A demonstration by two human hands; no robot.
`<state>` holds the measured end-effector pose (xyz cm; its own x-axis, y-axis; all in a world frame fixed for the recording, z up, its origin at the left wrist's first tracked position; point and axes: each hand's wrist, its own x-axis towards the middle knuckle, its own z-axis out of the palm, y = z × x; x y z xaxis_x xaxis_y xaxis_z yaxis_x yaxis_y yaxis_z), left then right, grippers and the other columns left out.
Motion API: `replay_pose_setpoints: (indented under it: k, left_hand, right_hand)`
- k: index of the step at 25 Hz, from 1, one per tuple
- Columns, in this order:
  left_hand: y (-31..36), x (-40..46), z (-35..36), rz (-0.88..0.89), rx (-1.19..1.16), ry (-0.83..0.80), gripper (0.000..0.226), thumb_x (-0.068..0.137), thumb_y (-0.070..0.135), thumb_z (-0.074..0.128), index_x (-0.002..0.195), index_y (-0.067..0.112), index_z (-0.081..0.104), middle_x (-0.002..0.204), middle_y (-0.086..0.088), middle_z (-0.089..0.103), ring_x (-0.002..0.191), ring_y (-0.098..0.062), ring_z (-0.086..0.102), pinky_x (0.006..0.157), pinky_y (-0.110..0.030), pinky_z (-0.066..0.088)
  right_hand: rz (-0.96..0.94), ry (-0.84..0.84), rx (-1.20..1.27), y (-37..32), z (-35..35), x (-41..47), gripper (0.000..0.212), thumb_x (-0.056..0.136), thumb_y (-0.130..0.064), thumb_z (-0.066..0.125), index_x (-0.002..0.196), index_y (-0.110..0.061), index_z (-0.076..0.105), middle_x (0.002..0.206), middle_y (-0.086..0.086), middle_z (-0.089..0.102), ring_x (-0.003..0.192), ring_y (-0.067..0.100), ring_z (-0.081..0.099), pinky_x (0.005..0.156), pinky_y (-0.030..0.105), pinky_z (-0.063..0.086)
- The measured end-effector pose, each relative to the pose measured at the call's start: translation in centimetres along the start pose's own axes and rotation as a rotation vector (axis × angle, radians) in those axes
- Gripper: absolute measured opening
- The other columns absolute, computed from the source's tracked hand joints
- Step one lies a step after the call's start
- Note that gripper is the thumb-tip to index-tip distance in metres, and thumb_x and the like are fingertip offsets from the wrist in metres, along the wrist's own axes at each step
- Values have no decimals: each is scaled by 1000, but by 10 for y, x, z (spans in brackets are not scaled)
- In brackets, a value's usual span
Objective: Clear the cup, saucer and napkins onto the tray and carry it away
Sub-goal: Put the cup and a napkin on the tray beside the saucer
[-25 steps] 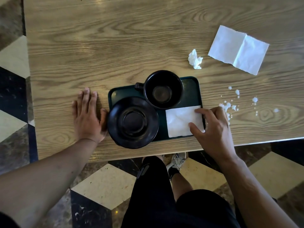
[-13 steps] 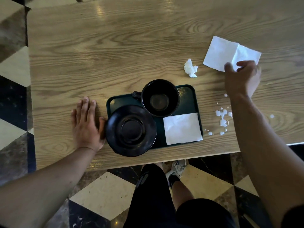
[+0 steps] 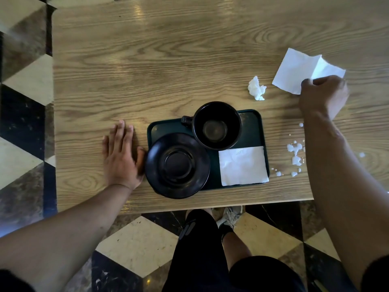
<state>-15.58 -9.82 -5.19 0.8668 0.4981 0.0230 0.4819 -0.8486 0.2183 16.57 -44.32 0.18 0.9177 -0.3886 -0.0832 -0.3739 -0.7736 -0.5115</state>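
Note:
A dark green tray (image 3: 252,121) sits near the table's front edge. On it stand a black cup (image 3: 217,125), a black saucer (image 3: 177,165) overhanging the tray's left front corner, and a folded white napkin (image 3: 243,165). My left hand (image 3: 121,157) lies flat on the table, thumb against the saucer's left rim. My right hand (image 3: 323,95) pinches the near edge of a large unfolded white napkin (image 3: 294,70) at the far right, lifting that edge. A crumpled napkin ball (image 3: 256,88) lies between tray and large napkin.
White spilled droplets and crumbs (image 3: 295,153) are scattered on the wooden table (image 3: 147,70) right of the tray. The table's front edge runs just below the tray; checkered floor tiles and my legs show beneath.
My right hand left the folded napkin on the tray, reached to the far right and closed its fingers on the large unfolded napkin, creasing it. My left hand stayed put.

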Motion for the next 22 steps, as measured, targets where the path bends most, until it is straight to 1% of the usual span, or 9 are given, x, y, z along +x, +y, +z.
replay_pose_setpoints:
  k: [3, 5, 7, 8, 10, 12, 15, 19, 22]
  left_hand:
    - [0, 0, -1, 5, 4, 0, 66, 100, 39, 34, 158, 8, 37, 170, -15, 26, 159, -33, 18, 129, -53, 12]
    - [0, 0, -1, 6, 5, -1, 66, 100, 39, 34, 158, 8, 36, 170, -15, 26, 159, -33, 18, 129, -54, 12]
    - [0, 0, -1, 6, -1, -3, 66, 100, 39, 34, 158, 7, 36, 170, -15, 27, 159, -33, 18, 129, -55, 12]
    - [0, 0, -1, 5, -2, -3, 66, 100, 39, 34, 158, 7, 36, 170, -15, 27, 159, -33, 18, 128, -55, 13]
    - [0, 0, -1, 4, 1, -4, 66, 100, 39, 34, 158, 7, 37, 170, -14, 27, 159, -33, 18, 129, -54, 12]
    - [0, 0, -1, 4, 0, -2, 66, 100, 39, 33, 157, 7, 37, 170, -14, 27, 158, -33, 18, 129, -54, 12]
    - [0, 0, -1, 3, 1, 2, 66, 100, 39, 34, 157, 7, 38, 169, -15, 28, 158, -32, 19, 128, -55, 14]
    - [0, 0, -1, 4, 3, -1, 65, 101, 39, 34, 158, 7, 37, 170, -14, 27, 159, -32, 18, 128, -56, 14]
    - [0, 1, -2, 2, 4, -5, 65, 100, 39, 34, 157, 7, 37, 170, -15, 27, 159, -33, 18, 128, -55, 14]
  right_hand:
    - [-44, 65, 155, 1, -8, -4, 16, 73, -32, 55, 76, -18, 63, 61, -7, 53, 67, 9, 48, 67, 19, 33]
    - [-78, 117, 284, 2, -17, -9, 12, 71, -31, 59, 78, -22, 62, 59, -15, 52, 60, 7, 48, 63, 14, 34]
    - [-93, 174, 454, 4, -24, -14, 6, 68, -28, 59, 71, -28, 55, 59, -18, 54, 51, 1, 49, 61, 13, 40]
    - [-79, 189, 535, 5, -26, -15, 7, 67, -25, 59, 72, -28, 56, 60, -17, 56, 51, -2, 50, 60, 15, 43]
    - [-28, 178, 701, 8, -29, -14, 14, 67, -20, 61, 80, -21, 66, 63, -13, 60, 54, -1, 52, 60, 22, 47]
    - [-5, 134, 792, 13, -34, -14, 19, 68, -17, 67, 86, -16, 73, 70, -4, 65, 63, 9, 59, 64, 31, 53]
    - [12, 9, 818, 18, -51, -34, 18, 71, -14, 75, 88, -19, 78, 85, -1, 72, 81, 19, 70, 76, 41, 59]
    - [31, -184, 837, 25, -82, -75, 21, 78, -10, 77, 96, -19, 81, 93, 3, 77, 86, 19, 71, 75, 34, 56]
    - [103, -396, 839, 31, -95, -110, 24, 84, -4, 77, 99, -23, 81, 88, -5, 78, 77, 11, 68, 69, 25, 56]
